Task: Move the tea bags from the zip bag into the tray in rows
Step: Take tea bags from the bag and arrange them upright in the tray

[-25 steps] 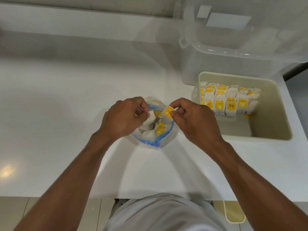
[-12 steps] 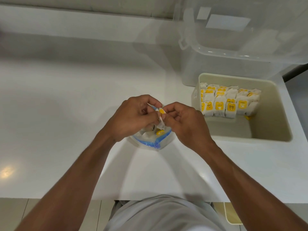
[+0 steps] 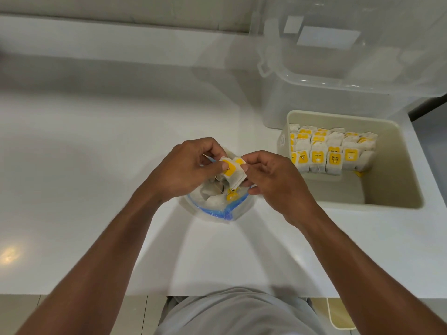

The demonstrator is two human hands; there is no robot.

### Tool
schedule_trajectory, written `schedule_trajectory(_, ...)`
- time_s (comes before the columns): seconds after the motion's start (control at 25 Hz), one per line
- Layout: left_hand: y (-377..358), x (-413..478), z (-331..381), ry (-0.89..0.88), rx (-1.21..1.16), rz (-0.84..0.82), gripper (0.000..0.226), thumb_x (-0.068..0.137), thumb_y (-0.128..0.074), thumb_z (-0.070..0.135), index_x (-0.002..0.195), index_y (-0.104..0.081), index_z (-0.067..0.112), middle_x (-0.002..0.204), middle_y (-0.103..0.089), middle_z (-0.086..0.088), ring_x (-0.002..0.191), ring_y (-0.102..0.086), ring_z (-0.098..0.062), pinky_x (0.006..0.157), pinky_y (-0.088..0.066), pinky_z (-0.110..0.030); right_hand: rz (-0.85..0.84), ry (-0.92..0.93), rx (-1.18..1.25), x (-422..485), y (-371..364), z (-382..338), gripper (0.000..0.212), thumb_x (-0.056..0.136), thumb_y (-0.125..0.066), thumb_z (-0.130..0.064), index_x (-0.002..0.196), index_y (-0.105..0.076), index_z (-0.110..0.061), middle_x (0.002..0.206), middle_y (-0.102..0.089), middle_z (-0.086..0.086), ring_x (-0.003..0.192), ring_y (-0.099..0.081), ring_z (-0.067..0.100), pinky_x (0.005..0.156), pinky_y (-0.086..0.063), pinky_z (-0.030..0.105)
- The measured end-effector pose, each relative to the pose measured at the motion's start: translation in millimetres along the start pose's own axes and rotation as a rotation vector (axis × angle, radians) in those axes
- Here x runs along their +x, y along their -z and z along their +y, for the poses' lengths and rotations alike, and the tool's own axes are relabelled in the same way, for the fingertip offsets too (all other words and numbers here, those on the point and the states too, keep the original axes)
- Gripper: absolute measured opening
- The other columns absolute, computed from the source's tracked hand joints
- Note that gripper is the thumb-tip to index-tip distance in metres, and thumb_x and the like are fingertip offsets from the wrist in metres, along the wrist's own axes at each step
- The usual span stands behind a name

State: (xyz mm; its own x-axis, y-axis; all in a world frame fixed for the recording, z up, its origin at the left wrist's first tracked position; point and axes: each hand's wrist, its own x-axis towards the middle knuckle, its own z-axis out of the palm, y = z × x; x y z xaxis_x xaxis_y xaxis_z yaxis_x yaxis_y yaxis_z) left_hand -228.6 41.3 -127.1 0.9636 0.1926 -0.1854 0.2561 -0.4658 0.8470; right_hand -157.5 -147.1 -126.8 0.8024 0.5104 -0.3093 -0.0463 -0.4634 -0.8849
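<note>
both hands meet just left of the tray (image 3: 338,115), over the mouth of the zip bag (image 3: 217,210), which stands open on the surface (image 3: 96,165) near the tray's front left corner. the left hand (image 3: 191,170) has its grip closed on a small stack of tea bags (image 3: 232,172), thumb pressed onto a yellow label. the right hand (image 3: 273,180) pinches the same stack by the edge nearer the tray. more sachets and loose strings (image 3: 223,187) lie in the zip bag below.

in the tray, the finished rows (image 3: 331,151) stand packed against its far wall and reach its left wall. the near half of its floor is bare, apart from one stray yellow tag (image 3: 359,174) just in front of the rows.

the likeliest trouble is the strings. a thin thread seems to run from the held stack down into the zip bag, so a quick lift toward the tray could drag other sachets out or tip the bag over. the stack is pinched only at its edges and may fan apart or shed one if either grip lets go. at the tray, a careless set-down could knock the front row forward, and a new row with nothing in front to brace it may fall flat.
</note>
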Motion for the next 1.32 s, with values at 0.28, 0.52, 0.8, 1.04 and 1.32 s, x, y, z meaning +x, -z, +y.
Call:
schedule_trajectory(0.28,7.0,6.5,4.7,0.002,0.135,-0.025,0.018,0.092,-0.066,0.021,0.096,-0.072,0.037,0.087,-0.072,0.016,0.081,-0.065,0.001,0.072,-0.052,-0.018,0.09,0.064,-0.153,6.1,7.3,1.8,0.013,0.091,-0.062,-0.022,0.094,-0.069,-0.033,0.078,-0.07,-0.013,0.074,-0.07,0.009,0.073,-0.059,0.043)
schedule_trajectory(0.52,12.0,11.6,8.2,0.056,0.137,0.114,0.015,0.082,-0.081,0.029,0.096,-0.074,0.031,0.081,-0.072,0.012,0.081,-0.069,-0.004,0.081,-0.058,-0.033,0.161,0.223,-0.354,9.7,18.1,-7.8,0.007,0.089,-0.066,-0.028,0.092,-0.069,-0.033,0.09,-0.066,-0.015,0.07,-0.063,0.003,0.068,-0.048,0.021)
schedule_trajectory(0.8,12.0,20.7,4.6,0.055,0.23,0.152,0.017,0.091,-0.066,0.021,0.098,-0.075,0.033,0.087,-0.072,0.016,0.087,-0.068,-0.007,0.083,-0.058,-0.038,-0.117,0.196,-0.289,9.1,27.5,-22.7,0.006,0.086,-0.073,-0.02,0.09,-0.072,-0.024,0.068,-0.064,-0.021,0.056,-0.055,-0.002,0.058,-0.041,0.014)
schedule_trajectory(1.04,16.8,18.5,14.6,0.057,-0.111,0.016,0.02,0.087,-0.073,0.013,0.101,-0.074,0.027,0.082,-0.075,0.001,0.082,-0.071,-0.013,0.075,-0.055,-0.031,-0.062,0.217,-0.27,18.5,25.0,-31.2,0.01,0.082,-0.075,-0.019,0.088,-0.073,-0.026,0.075,-0.071,-0.009,0.066,-0.062,0.002,0.066,-0.05,0.024)
schedule_trajectory(1.32,22.1,23.7,21.9,-0.031,-0.031,0.092,0.017,0.087,-0.075,0.018,0.098,-0.076,0.031,0.082,-0.075,0.01,0.079,-0.07,-0.003,0.072,-0.048,-0.021,-0.03,0.244,-0.362,22.9,42.8,-33.7,0.007,0.083,-0.075,-0.026,0.09,-0.074,-0.028,0.071,-0.067,-0.014,0.056,-0.055,-0.004,0.057,-0.038,0.01)
